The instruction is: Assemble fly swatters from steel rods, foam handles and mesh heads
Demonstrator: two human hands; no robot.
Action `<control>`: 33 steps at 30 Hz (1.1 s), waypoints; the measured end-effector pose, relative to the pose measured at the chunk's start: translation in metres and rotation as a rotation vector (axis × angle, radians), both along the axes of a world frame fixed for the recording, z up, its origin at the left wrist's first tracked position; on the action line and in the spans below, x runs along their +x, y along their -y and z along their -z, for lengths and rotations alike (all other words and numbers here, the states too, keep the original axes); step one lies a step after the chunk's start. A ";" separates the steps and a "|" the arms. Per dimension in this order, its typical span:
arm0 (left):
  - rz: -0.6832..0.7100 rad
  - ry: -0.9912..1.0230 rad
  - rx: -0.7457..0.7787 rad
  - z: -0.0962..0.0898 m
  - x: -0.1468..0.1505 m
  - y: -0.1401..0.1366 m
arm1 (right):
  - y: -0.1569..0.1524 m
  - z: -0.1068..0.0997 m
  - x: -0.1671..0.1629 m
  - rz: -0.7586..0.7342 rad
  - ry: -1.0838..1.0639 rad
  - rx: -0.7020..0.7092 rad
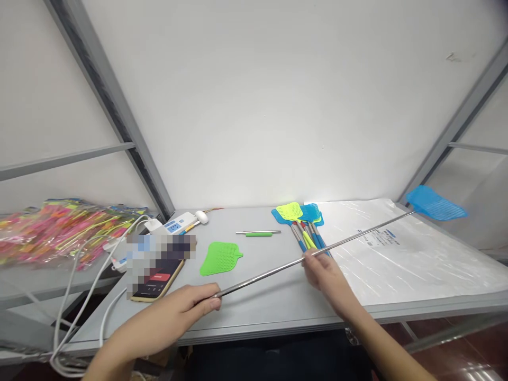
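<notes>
A blue fly swatter (436, 203) with a long, thin metal telescopic rod is held slantwise above the table. My left hand (194, 306) is closed around the rod's lower end, hiding whatever handle is there. Further along, my right hand (323, 272) pinches the rod near its middle. The blue perforated head reaches out to the far right. Below the rod lies a loose green swatter head (220, 258). Behind it rests a short metal rod with a green grip (259, 234). Several short swatters (289, 211) with yellow and blue heads lie in a pile near my right hand.
A phone (159, 279), partly blurred out, lies at the left beside a power strip (178, 224) with white cables (75, 296). Bagged colourful items (59, 227) fill the left shelf. A plastic-wrapped white sheet (405, 264) covers the table's right side. Metal posts (115, 106) frame the wall.
</notes>
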State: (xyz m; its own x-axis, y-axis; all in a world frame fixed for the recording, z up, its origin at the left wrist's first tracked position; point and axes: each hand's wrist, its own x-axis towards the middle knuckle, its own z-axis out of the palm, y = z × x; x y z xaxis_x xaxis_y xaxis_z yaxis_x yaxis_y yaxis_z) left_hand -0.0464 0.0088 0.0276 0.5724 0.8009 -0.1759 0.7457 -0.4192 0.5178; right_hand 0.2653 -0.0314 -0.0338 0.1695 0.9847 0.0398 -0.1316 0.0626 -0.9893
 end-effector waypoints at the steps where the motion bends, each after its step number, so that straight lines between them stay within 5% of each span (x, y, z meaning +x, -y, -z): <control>1: 0.037 0.016 -0.036 0.001 0.011 0.003 | 0.002 0.001 -0.010 -0.052 0.009 -0.006; 7: 0.121 0.040 -0.043 0.009 0.054 0.017 | 0.016 0.001 -0.037 -0.199 0.002 -0.024; 17: 0.182 -0.005 -0.045 -0.003 0.042 0.021 | 0.028 -0.020 -0.023 -0.173 0.067 -0.058; 26: 0.085 0.018 -0.160 -0.003 0.019 0.022 | 0.026 -0.007 -0.023 0.093 -0.129 0.079; 33: 0.026 0.030 -0.112 -0.003 0.017 0.018 | 0.021 -0.009 -0.033 0.252 -0.252 0.144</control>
